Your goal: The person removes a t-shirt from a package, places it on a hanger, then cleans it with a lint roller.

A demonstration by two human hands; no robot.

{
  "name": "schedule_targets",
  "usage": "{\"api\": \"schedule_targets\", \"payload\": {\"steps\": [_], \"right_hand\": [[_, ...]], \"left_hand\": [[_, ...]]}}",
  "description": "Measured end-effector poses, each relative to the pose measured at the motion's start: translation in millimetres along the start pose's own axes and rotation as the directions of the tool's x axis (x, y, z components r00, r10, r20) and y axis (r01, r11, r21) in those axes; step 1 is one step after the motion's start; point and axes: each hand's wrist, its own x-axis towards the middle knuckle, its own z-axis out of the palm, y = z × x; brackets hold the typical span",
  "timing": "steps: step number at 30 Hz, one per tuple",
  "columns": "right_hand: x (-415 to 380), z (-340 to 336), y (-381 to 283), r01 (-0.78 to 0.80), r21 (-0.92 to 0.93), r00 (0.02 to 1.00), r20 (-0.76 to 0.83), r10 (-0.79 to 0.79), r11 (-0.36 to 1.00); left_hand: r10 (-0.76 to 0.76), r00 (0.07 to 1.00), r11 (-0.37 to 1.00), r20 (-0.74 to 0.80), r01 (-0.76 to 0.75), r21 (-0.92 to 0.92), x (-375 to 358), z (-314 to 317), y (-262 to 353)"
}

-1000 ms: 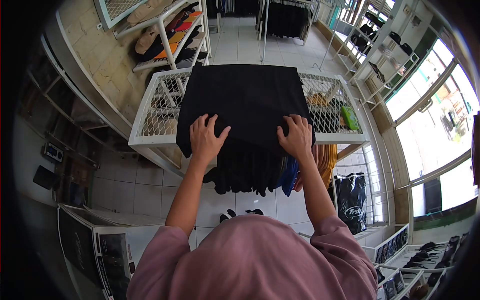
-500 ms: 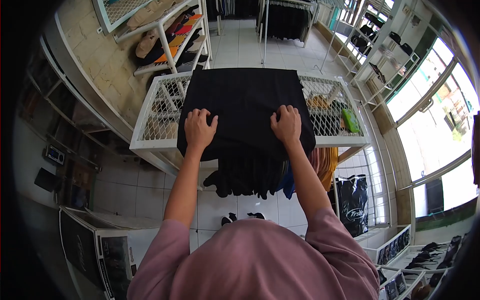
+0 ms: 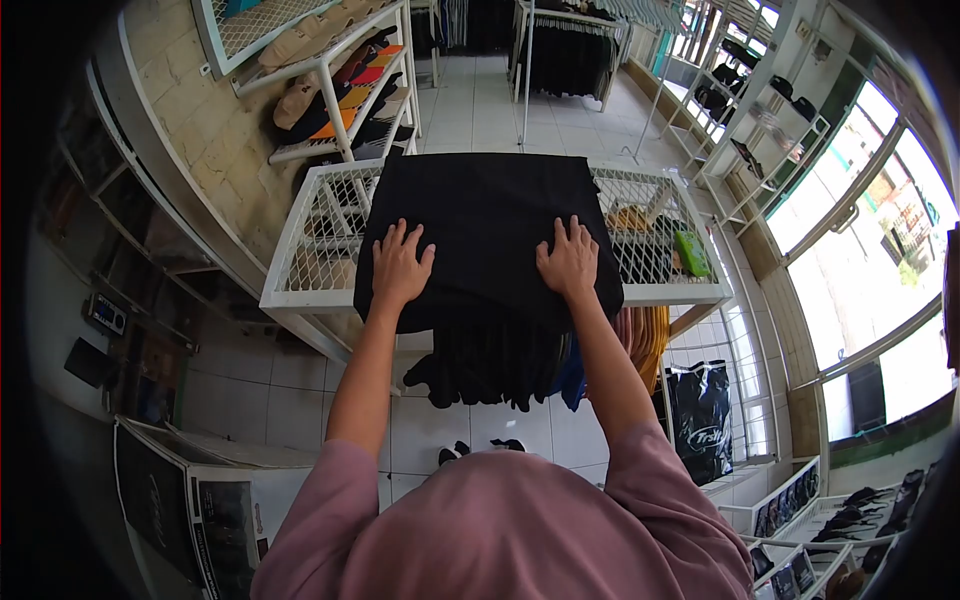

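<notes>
A black piece of fabric (image 3: 485,225), perhaps a garment, is spread over the middle of a white mesh-topped table (image 3: 490,295). Its near edge hangs past the table's front. My left hand (image 3: 401,265) lies on the left part of the cloth, palm down with fingers stretched out. On the right part rests my right hand (image 3: 570,258), likewise open and flat. Neither hand grips the cloth. Below the table top hang several dark garments (image 3: 490,365), with yellow ones (image 3: 655,335) at their right end.
On the mesh at right lies a green packet (image 3: 692,254). Shelves of caps (image 3: 345,105) stand to the left of the table's far side. A black plastic bag (image 3: 700,420) hangs at lower right. Clothes racks (image 3: 570,65) stand farther back, and glass doors (image 3: 850,270) line the right.
My fingers have gone from curled to stretched out flat on the cloth. The camera view has shifted slightly, so the table sits a little lower.
</notes>
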Motion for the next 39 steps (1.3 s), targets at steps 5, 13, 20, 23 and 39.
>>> {"api": "schedule_targets", "payload": {"steps": [5,13,20,23,39], "right_hand": [[-24.7,-37.6,13.9,0.061,0.250,0.987,0.131,-0.097,0.966],[-91.8,-84.6,57.8,0.245,0.297,0.968,-0.020,-0.250,0.923],[-89.6,-105.6,43.2,0.150,0.342,0.989,-0.071,-0.133,0.928],[-112.7,-120.8,38.7,0.150,0.303,0.988,-0.081,-0.132,0.941],[-37.9,-58.1,-10.6,0.105,0.280,0.992,0.034,-0.119,0.954]], "left_hand": [[0.003,0.983,0.944,0.183,0.057,-0.325,-26.8,-40.3,-11.9],[0.228,0.964,0.951,-0.134,-0.251,-0.184,-94.4,-61.2,-33.8],[0.104,0.971,0.917,-0.217,-0.178,-0.357,-91.3,-78.3,-8.2],[0.099,0.981,0.927,-0.167,-0.152,-0.343,-116.3,-99.5,-1.7],[0.033,0.997,0.991,0.068,-0.023,-0.134,-41.6,-62.2,46.8]]}}
